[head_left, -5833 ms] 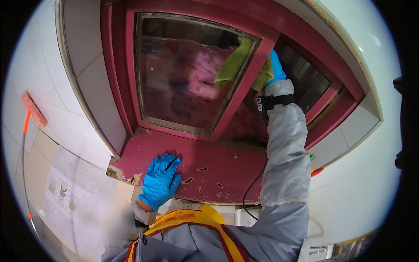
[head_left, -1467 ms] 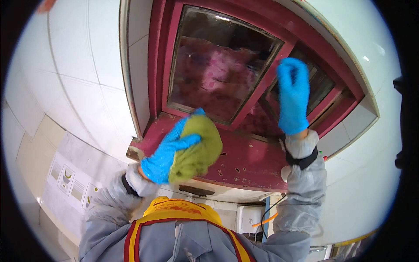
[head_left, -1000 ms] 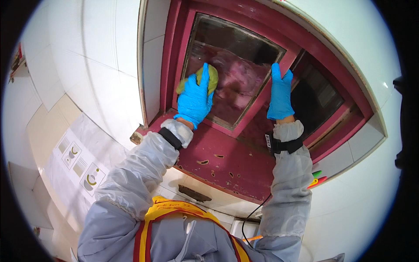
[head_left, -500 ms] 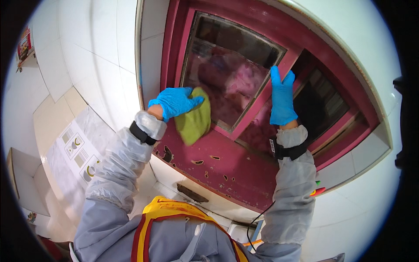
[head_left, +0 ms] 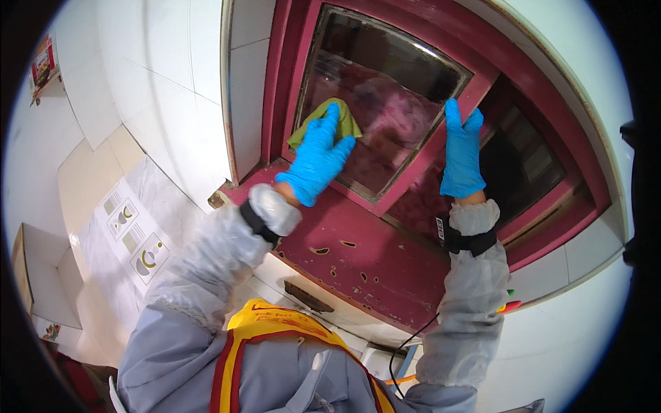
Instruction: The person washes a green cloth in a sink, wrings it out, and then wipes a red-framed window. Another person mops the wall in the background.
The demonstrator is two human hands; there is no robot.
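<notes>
My left hand (head_left: 318, 160), in a blue glove, presses a green cloth (head_left: 348, 126) flat against the lower left of a window pane (head_left: 406, 76). Its fingers lie over the cloth, which bunches out around them. In another blue glove, my right hand (head_left: 463, 153) grips the edge of the maroon window sash (head_left: 451, 127), two fingertips reaching up onto the frame. The rest of that hand's fingers are hidden. Through the glass, pinkish shapes show, which I cannot make out clearly.
Beneath the window runs a maroon sill (head_left: 351, 234) with chipped paint. A second pane (head_left: 527, 148) sits behind the sash at the right. White tiled wall (head_left: 162, 62) borders the left, where a marbled panel with printed pictures (head_left: 131, 227) stands lower down.
My left hand has swung the cloth up and right, from hanging loose beside the frame to flat on the glass. The right hand keeps its hold on the sash. The view has shifted slightly.
</notes>
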